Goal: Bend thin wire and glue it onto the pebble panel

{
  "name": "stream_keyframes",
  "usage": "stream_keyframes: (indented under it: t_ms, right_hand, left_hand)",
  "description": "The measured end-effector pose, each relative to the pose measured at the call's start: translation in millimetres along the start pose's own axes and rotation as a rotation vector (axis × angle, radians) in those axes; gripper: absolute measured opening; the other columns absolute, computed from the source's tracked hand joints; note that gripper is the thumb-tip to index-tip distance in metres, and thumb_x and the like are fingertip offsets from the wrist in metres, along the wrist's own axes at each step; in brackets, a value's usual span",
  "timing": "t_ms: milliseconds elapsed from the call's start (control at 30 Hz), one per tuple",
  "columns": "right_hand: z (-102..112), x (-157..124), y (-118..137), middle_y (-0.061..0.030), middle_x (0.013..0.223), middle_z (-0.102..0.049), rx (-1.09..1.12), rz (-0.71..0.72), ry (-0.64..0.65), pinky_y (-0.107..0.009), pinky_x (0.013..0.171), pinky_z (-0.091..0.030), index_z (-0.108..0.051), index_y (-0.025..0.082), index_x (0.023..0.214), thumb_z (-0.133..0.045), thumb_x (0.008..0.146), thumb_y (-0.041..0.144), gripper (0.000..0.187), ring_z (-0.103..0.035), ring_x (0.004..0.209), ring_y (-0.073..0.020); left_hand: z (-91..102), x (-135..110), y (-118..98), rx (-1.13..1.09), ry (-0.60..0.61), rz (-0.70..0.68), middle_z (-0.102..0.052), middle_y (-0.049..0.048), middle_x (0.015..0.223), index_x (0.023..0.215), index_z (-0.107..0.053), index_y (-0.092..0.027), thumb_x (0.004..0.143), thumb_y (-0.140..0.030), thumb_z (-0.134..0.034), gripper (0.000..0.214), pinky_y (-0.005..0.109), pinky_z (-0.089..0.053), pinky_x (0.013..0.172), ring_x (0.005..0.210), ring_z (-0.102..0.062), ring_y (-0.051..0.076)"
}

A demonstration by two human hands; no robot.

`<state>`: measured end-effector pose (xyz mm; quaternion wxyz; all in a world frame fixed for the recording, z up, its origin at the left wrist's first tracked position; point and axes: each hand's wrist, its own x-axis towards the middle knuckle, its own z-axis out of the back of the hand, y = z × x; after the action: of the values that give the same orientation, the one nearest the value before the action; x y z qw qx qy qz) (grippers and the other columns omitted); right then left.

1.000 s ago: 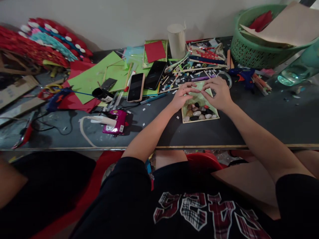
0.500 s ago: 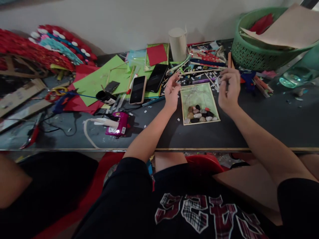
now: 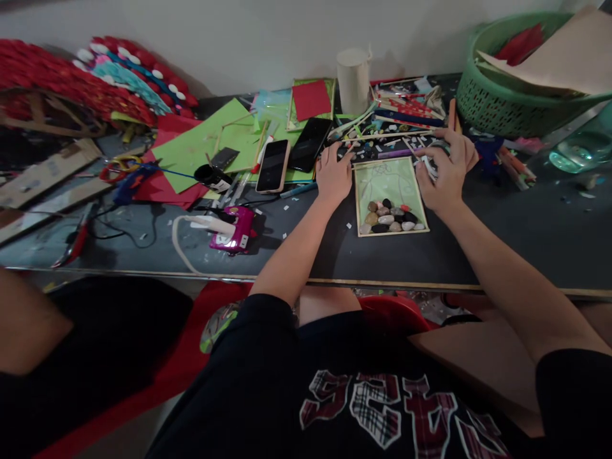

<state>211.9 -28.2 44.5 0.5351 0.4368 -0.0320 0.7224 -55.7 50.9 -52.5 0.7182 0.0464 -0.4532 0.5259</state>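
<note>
Between my hands lies a small stick-edged frame (image 3: 392,233) with a light green backing, a faint pencil drawing on its upper part and several pebbles (image 3: 385,219) along its lower part. My left hand (image 3: 333,173) rests at its upper left corner, fingers bent and apart, with nothing visible in them. At the upper right corner, my right hand (image 3: 445,171) curls around a white ring-shaped piece (image 3: 431,168), partly hidden by the thumb and fingers. Thin sticks (image 3: 389,136) and paper scraps lie just beyond the frame.
Two phones (image 3: 273,167) lie left of my left hand, by green paper (image 3: 182,156). A white cylinder (image 3: 353,81) stands behind. A green basket (image 3: 507,102) and a clear bottle (image 3: 576,150) are at right. A purple power adapter (image 3: 234,231) sits near the front edge.
My left hand has come down onto the desk by the frame's upper left corner. My right hand stays near the upper right corner, its fingers reaching further left. The view has shifted slightly.
</note>
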Motion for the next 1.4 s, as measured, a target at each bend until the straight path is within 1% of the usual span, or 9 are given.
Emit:
stream_keyframes:
  t_ms: [133,233,367,500,700,833,933,1133,1400]
  right_hand:
    - [-3,0,-1,-0.0111,0.141,-0.065,-0.063,-0.003,-0.012,-0.063,0.115,-0.035,-0.075,0.029,0.104,-0.052,0.095,0.046,0.03,-0.052,0.134,-0.0371]
    - [-1,1,-3,-0.0115,0.145,-0.061,-0.091,-0.038,0.065,-0.065,0.117,-0.033,-0.073,0.029,0.113,-0.052,0.096,0.044,0.031,-0.048,0.14,-0.0388]
    - [1,2,-3,-0.0133,0.148,-0.057,-0.101,-0.067,0.131,-0.068,0.116,-0.033,-0.071,0.028,0.119,-0.05,0.097,0.045,0.034,-0.045,0.144,-0.0418]
    - [-1,1,-4,-0.0116,0.144,-0.061,-0.053,-0.028,0.078,-0.066,0.117,-0.033,-0.072,0.029,0.115,-0.053,0.094,0.043,0.031,-0.049,0.138,-0.0401]
    - [-1,1,-5,-0.0103,0.142,-0.065,-0.078,-0.039,0.162,-0.066,0.117,-0.037,-0.072,0.03,0.114,-0.056,0.094,0.04,0.028,-0.05,0.14,-0.0385]
    - [-4,2,-5,-0.0117,0.135,-0.068,-0.007,0.024,0.264,-0.063,0.12,-0.039,-0.072,0.028,0.109,-0.058,0.094,0.042,0.025,-0.056,0.135,-0.0361]
    - [-8,-1,-1,-0.0113,0.13,-0.071,0.18,0.018,0.29,-0.056,0.116,-0.047,-0.068,0.029,0.12,-0.066,0.091,0.051,0.037,-0.064,0.126,-0.0335]
    - [-26,-7,5,-0.0017,0.098,-0.079,0.669,-0.238,0.355,-0.041,0.083,-0.063,-0.055,0.033,0.134,-0.084,0.075,0.065,0.074,-0.074,0.083,-0.0222]
    - [-38,-9,-6,0.0003,0.091,-0.077,0.964,-0.356,0.473,-0.037,0.082,-0.064,-0.055,0.028,0.126,-0.088,0.066,0.069,0.08,-0.076,0.085,-0.0196]
  left_hand:
    - [-3.0,3,7,0.065,-0.153,-0.07,-0.069,0.0156,0.121,0.1,-0.07,-0.028,0.105,-0.047,-0.039,0.037,0.057,-0.058,0.101,0.12,-0.064,0.033]
    - [-0.6,6,8,0.045,-0.165,-0.031,-0.069,0.0146,0.118,0.105,-0.067,-0.027,0.104,-0.054,-0.044,0.035,0.056,-0.057,0.102,0.118,-0.064,0.032]
    - [6.1,8,2,-0.066,-0.026,0.07,-0.071,0.0134,0.108,0.104,-0.065,-0.025,0.099,-0.068,-0.049,0.046,0.056,-0.055,0.104,0.114,-0.066,0.033]
    - [20.0,10,-15,-0.166,0.135,0.136,-0.073,0.0107,0.104,0.107,-0.065,-0.025,0.099,-0.076,-0.04,0.057,0.049,-0.054,0.102,0.104,-0.068,0.028]
    - [41.5,10,-58,-0.262,0.363,-0.047,-0.077,0.0065,0.097,0.106,-0.073,-0.026,0.088,-0.071,-0.069,0.049,0.037,-0.055,0.087,0.089,-0.068,0.023]
    - [45.3,4,-78,-0.322,0.519,-0.113,-0.079,0.0039,0.098,0.099,-0.077,-0.025,0.089,-0.059,-0.075,0.036,0.032,-0.054,0.078,0.085,-0.069,0.02]
    - [46.8,-1,-86,-0.321,0.465,-0.087,-0.08,0.0037,0.098,0.101,-0.077,-0.024,0.091,-0.052,-0.075,0.03,0.032,-0.055,0.079,0.084,-0.069,0.019]
    - [51.0,-9,-95,-0.3,0.268,-0.008,-0.08,0.0051,0.107,0.112,-0.074,-0.027,0.093,-0.049,-0.075,0.029,0.035,-0.058,0.082,0.086,-0.069,0.019]
    - [49.2,-11,-94,-0.25,0.18,-0.065,-0.08,0.0054,0.101,0.109,-0.077,-0.025,0.093,-0.059,-0.071,0.038,0.031,-0.058,0.084,0.09,-0.071,0.018]
